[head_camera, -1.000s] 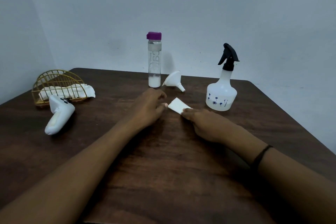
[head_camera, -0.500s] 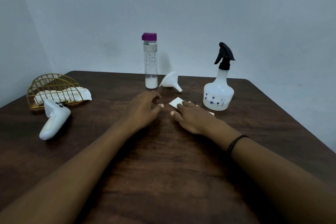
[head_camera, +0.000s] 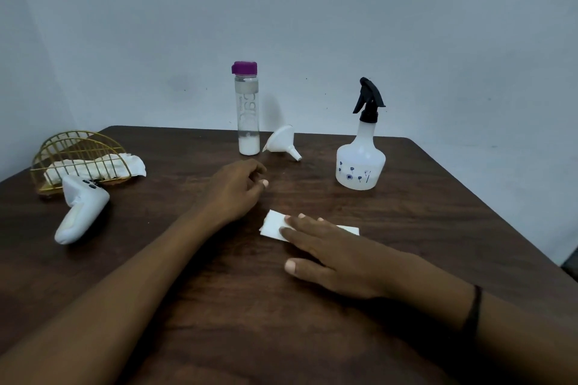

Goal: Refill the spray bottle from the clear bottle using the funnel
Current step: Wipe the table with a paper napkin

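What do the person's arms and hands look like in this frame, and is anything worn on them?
Both forearms are bare, with no sleeves in view and no gloves. The left hand shows no ring, watch or band. The right hand has short, pale nails on its fingers, and a thin black band circles the right wrist. No other markings show.

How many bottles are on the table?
2. The clear bottle stands at the back, beside the funnel; the spray bottle stands to the right.
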Available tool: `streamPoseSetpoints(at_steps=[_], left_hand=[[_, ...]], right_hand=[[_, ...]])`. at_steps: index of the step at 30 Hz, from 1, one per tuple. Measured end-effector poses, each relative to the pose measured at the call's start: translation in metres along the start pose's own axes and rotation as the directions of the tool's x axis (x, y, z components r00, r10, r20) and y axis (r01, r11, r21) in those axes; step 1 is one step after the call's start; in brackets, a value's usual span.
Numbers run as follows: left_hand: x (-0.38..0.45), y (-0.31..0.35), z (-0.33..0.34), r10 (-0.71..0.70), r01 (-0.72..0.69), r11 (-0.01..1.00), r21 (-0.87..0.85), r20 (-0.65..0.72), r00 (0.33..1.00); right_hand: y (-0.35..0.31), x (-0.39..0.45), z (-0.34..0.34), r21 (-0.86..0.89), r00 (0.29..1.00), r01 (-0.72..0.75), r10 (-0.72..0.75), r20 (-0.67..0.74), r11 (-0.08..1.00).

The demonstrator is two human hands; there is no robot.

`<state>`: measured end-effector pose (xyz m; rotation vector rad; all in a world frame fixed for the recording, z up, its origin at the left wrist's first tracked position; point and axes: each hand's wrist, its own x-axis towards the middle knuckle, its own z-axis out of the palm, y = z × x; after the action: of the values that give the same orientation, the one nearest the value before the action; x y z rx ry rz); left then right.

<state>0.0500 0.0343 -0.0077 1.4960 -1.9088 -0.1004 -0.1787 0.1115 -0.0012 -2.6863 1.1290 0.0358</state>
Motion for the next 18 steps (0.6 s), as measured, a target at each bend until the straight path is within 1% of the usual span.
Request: streamPoseSetpoints(at_steps=[3,8,11,13,16,18], left_hand=[[-0.002,0.003,0.000,0.032,-0.031,0.999,-0.014,0.078,0.996],[-0.006,0.011,0.001,0.117,-0.110,0.993,-0.045,0.177,0.977],[-0.010,0.017,0.000,0.202,-0.203,0.979,-0.020,0.216,0.955],[-0.012,0.025,0.002,0.270,-0.284,0.959,0.022,0.248,0.930],[-0.014,0.039,0.006,0.325,-0.344,0.939,0.021,0.279,0.903],[-0.015,0.048,0.010,0.352,-0.372,0.928,0.015,0.291,0.890]], right_hand=[[0.007,-0.011,-0.001,-0.025,0.999,-0.038,0.037,-0.027,0.999],[0.018,-0.015,-0.007,-0.053,0.984,-0.166,0.162,-0.068,0.985],[0.022,-0.015,-0.008,-0.034,0.973,-0.217,0.213,-0.083,0.976],[0.023,-0.017,-0.006,-0.033,0.970,-0.224,0.220,-0.099,0.974],[0.022,-0.022,-0.004,-0.024,0.978,-0.180,0.177,-0.115,0.983],[0.020,-0.032,-0.006,0.017,0.983,-0.140,0.141,-0.114,0.990]])
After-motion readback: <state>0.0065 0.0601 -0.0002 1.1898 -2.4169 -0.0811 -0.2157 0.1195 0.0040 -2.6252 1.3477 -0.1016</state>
